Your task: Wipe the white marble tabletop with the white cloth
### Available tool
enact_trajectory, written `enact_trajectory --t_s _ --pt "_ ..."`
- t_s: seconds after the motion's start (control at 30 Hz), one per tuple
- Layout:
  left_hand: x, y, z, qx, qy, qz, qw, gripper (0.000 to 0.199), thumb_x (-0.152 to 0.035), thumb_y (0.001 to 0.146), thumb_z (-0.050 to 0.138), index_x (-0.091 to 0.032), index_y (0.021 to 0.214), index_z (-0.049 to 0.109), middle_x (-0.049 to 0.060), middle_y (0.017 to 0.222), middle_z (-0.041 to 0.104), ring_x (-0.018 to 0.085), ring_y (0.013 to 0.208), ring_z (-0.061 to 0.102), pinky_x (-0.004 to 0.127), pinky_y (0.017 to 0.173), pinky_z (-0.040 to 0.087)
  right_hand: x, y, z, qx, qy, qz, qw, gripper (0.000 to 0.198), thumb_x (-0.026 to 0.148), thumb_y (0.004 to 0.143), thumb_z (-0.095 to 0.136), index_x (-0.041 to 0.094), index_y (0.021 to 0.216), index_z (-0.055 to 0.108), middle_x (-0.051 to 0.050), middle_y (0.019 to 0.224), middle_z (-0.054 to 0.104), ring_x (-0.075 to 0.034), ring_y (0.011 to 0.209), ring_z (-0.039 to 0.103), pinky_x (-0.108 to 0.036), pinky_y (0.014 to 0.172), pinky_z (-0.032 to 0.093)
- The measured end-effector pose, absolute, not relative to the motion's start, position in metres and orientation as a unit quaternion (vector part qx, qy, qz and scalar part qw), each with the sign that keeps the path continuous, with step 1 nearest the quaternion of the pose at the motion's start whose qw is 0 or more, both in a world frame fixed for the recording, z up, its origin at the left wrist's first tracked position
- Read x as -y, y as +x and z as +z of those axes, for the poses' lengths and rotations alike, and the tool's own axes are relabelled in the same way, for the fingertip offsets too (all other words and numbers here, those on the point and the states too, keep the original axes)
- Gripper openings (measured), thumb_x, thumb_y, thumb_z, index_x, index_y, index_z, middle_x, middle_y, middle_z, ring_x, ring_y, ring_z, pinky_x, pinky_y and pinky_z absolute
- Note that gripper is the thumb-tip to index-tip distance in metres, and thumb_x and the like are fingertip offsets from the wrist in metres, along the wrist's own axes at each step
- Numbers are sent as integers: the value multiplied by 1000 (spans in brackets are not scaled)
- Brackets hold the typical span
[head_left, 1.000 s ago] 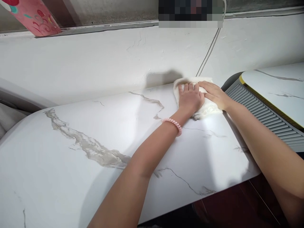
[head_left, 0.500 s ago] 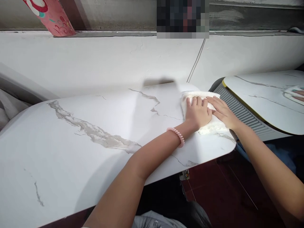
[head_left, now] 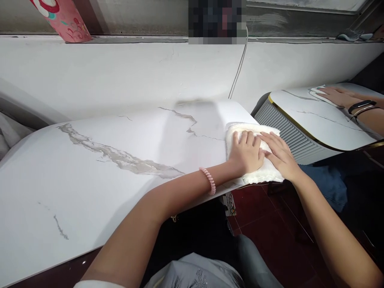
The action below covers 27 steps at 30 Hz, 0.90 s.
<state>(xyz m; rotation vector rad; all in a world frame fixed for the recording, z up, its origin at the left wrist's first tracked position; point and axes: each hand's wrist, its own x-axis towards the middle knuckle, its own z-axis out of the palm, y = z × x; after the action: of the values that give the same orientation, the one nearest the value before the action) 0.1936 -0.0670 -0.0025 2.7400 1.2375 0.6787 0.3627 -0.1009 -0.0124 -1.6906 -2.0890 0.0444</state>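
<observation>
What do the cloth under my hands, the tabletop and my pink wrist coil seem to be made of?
White cloth: soft, matte fabric, perhaps microfiber or cotton; its edges look fluffy. Tabletop: smooth, with a soft sheen, possibly marble-look laminate or stone; gray-brown veins show, but could be printed. Pink wrist coil: probably flexible plastic, slightly shiny, judging by its even, telephone-cord-like ridges.

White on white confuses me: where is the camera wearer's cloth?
In the head view, the white cloth is right of centre, under the left hand and right hand, at the right end of the marbled tabletop, left of the ribbed panel.
</observation>
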Motion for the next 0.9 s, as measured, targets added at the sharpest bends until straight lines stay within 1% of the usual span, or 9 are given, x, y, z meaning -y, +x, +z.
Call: enact_trajectory --t_s 0.17,0.33,0.53,0.67,0.8,0.9 --pt "57 197 -3 -393 891 224 47 45 -29 96 36 -10 133 51 15 141 52 28 133 41 51 115 23 92 359 -8 746 -633 9 209 48 40 89 34 30 135 46 -4 145 47 -32 140 34 -60 114 27" --pt "30 191 -1 -382 893 227 73 41 -26 94 38 -13 130 54 13 140 53 26 131 42 48 117 21 67 352 -7 727 -656 9 202 49 38 87 32 29 133 47 -5 144 48 -33 137 37 -60 111 31" --pt "-26 175 -4 -400 881 236 88 40 -24 93 40 -16 129 54 12 139 54 24 132 43 47 117 21 6 336 -11 736 -645 17 206 47 37 89 30 32 133 46 -2 143 49 -31 139 34 -58 113 28" --pt "-70 164 -6 -416 875 225 107 42 -26 93 41 -15 132 51 11 143 51 25 135 40 47 118 18 -40 323 -12 743 -633 14 216 45 35 89 32 32 130 50 -2 140 51 -30 135 39 -56 112 29" --pt "-108 154 -3 -441 866 200 125 44 -27 93 37 -15 133 50 10 145 49 23 138 36 44 120 15 -82 314 -13 751 -619 21 229 45 34 88 33 31 129 54 -1 138 54 -30 132 42 -54 112 30" --pt "-130 149 -1 -447 864 192 130 45 -29 93 35 -14 133 50 10 145 49 22 139 35 42 120 15 -108 310 -16 754 -611 24 240 45 36 89 34 32 128 55 -1 137 55 -30 131 43 -53 112 30"
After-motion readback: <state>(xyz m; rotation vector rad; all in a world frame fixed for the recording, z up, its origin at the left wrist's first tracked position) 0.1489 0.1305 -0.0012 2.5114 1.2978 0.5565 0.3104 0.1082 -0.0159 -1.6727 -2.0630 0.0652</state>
